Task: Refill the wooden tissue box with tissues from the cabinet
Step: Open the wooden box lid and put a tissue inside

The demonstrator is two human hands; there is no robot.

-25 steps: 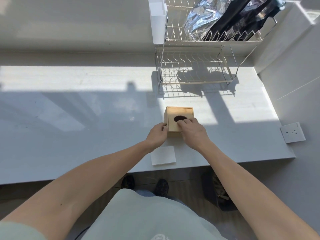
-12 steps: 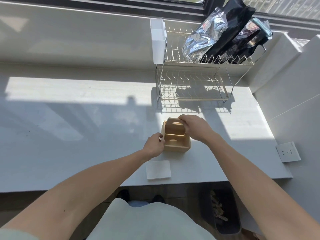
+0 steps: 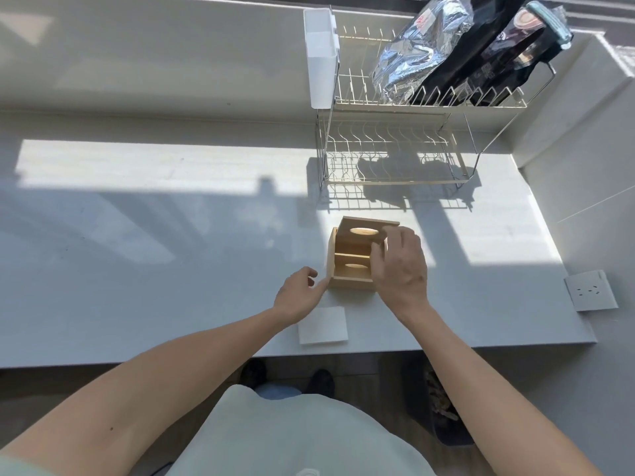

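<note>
The wooden tissue box (image 3: 347, 281) stands on the white counter (image 3: 171, 269), its inside bare wood with nothing in it. Its lid (image 3: 364, 231), with an oval hole, is lifted and tilted back above the box. My right hand (image 3: 400, 266) grips the lid's right edge. My left hand (image 3: 300, 295) rests beside the box, fingertips touching its left front corner. A flat white stack of tissues (image 3: 322, 325) lies on the counter near the front edge, just in front of the box.
A two-tier wire dish rack (image 3: 395, 146) stands behind the box, holding a silver foil bag (image 3: 419, 53) and black bags (image 3: 498, 56), with a white caddy (image 3: 321, 60) on its left end. A wall socket (image 3: 590, 290) is at right. A dark bin (image 3: 443, 417) sits below the counter.
My right hand has lifted the lid up and back, from shut to wide open. My left hand loosened from the box's side to a fingertip touch. The view shifted slightly.
</note>
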